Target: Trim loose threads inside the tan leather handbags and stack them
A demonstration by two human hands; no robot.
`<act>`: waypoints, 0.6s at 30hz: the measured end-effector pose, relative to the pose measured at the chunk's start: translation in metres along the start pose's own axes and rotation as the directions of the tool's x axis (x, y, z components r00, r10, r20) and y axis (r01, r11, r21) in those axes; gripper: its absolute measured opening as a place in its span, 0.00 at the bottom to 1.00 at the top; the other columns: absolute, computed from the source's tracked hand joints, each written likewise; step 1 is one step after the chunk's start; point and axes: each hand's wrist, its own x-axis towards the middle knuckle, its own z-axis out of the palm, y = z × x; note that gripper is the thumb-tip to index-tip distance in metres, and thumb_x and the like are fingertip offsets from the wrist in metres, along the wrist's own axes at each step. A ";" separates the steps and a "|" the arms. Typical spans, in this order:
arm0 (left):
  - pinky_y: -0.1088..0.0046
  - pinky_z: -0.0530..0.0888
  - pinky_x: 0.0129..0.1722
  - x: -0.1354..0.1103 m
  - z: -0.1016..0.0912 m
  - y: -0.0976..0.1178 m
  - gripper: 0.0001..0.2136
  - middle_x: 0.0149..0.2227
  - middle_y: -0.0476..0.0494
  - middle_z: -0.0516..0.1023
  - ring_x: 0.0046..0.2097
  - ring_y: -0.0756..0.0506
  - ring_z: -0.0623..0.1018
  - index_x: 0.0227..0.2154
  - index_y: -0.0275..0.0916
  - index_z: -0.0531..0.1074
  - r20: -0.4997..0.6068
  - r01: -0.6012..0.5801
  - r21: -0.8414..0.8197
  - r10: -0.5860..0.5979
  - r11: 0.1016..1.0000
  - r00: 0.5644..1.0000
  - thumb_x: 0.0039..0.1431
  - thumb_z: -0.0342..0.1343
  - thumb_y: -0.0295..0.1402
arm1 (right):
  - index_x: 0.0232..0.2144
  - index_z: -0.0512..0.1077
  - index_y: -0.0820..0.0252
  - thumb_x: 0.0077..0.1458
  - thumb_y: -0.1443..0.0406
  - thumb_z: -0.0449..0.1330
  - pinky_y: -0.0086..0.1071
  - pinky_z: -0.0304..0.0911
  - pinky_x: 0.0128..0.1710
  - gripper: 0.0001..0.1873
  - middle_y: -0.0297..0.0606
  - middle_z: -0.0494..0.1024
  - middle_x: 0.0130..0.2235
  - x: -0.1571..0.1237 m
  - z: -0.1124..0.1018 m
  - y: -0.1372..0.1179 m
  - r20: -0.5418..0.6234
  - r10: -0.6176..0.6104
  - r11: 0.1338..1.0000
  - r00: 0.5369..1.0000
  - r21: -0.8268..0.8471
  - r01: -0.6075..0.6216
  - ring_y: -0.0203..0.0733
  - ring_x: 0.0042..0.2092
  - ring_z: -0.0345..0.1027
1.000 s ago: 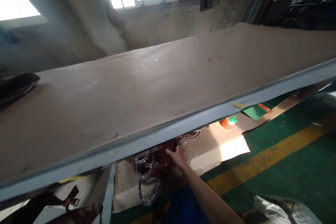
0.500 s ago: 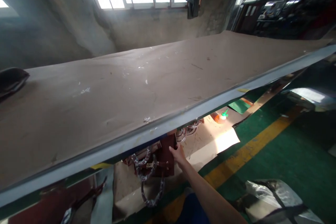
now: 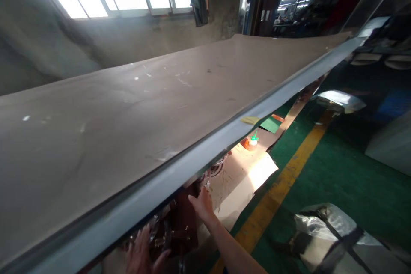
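Under the long table's front edge lies a dark red-brown handbag (image 3: 186,214), partly in shadow, with plastic-wrapped handles and straps (image 3: 167,233) on its left. My right hand (image 3: 203,206) grips its right edge, thumb on the near face, the other fingers partly hidden. At the bag's left, my left hand (image 3: 141,252) has its fingers stretched out beside the wrapped straps; whether it touches them I cannot tell. Beyond my right hand lie more plastic-wrapped handles (image 3: 216,168). The table edge hides the back of the bag.
The table (image 3: 105,137), covered in brown paper, runs overhead with a pale front edge. On the papered lower shelf (image 3: 236,180) stands an orange bottle (image 3: 250,142) with a green nozzle. A plastic-wrapped bundle (image 3: 337,235) lies on the green floor, near a yellow line (image 3: 289,175).
My left hand has come into view at the bag's left side. My right hand stays at the bag's right edge, while the camera view has swung to the right.
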 end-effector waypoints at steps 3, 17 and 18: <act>0.52 0.62 0.55 0.026 0.021 0.013 0.28 0.54 0.24 0.66 0.57 0.31 0.65 0.54 0.22 0.59 0.088 0.004 0.054 -0.009 0.999 0.996 0.53 0.51 0.36 | 0.49 0.65 0.63 0.55 0.60 0.61 0.51 0.55 0.53 0.22 0.44 0.66 0.53 0.002 0.000 -0.006 0.007 0.052 0.998 0.999 0.023 -0.052 0.51 0.54 0.60; 0.56 0.67 0.52 0.012 0.006 0.029 0.42 0.54 0.29 0.68 0.55 0.32 0.67 0.57 0.26 0.55 0.158 0.057 0.082 -0.070 0.995 0.985 0.40 0.54 0.47 | 0.35 0.71 0.65 0.54 0.63 0.60 0.38 0.65 0.40 0.09 0.38 0.76 0.36 -0.011 -0.004 -0.036 0.177 -0.036 0.985 0.984 0.173 0.005 0.41 0.38 0.70; 0.56 0.67 0.52 0.005 0.003 0.029 0.43 0.56 0.32 0.67 0.56 0.32 0.66 0.58 0.30 0.55 0.144 0.011 0.053 -0.018 0.999 0.989 0.37 0.56 0.45 | 0.34 0.72 0.64 0.53 0.64 0.60 0.36 0.65 0.39 0.08 0.38 0.76 0.34 -0.014 -0.004 -0.043 0.183 -0.057 0.985 0.981 0.169 0.026 0.41 0.37 0.71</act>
